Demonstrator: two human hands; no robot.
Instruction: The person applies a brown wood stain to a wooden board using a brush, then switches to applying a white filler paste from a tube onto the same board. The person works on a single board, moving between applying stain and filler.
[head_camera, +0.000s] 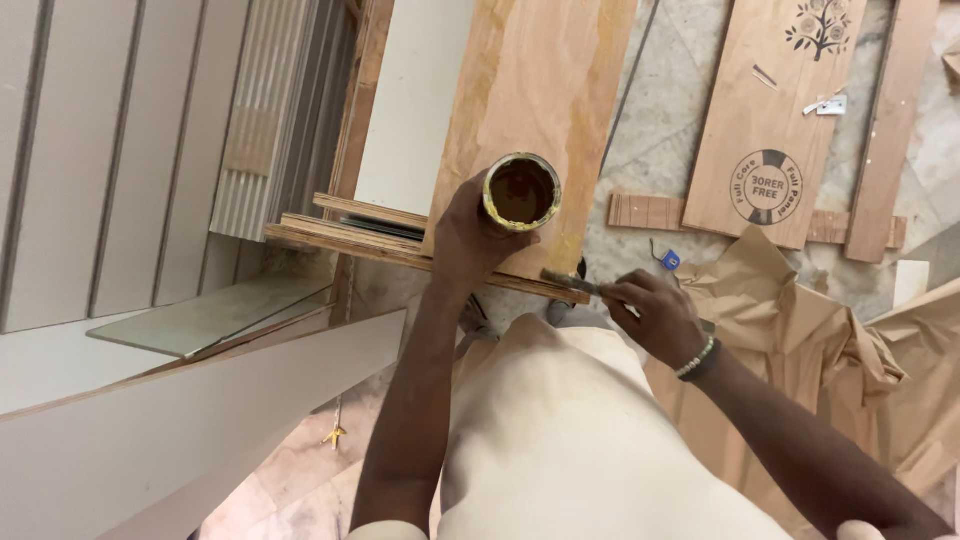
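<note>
Head view looks down on a stone-tiled floor (660, 130) strewn with plywood boards and crumpled brown paper (800, 320). Left hand (470, 235) is wrapped round a round tin (521, 191) of brown glue, held over a glossy plywood plank (540, 90). Right hand (655, 315) pinches a brush (570, 281) at the plank's edge, bristles partly hidden.

floor: pale stone (660, 130) | left: white slatted panels (110, 150) | right: crumpled brown paper (800, 330)
</note>
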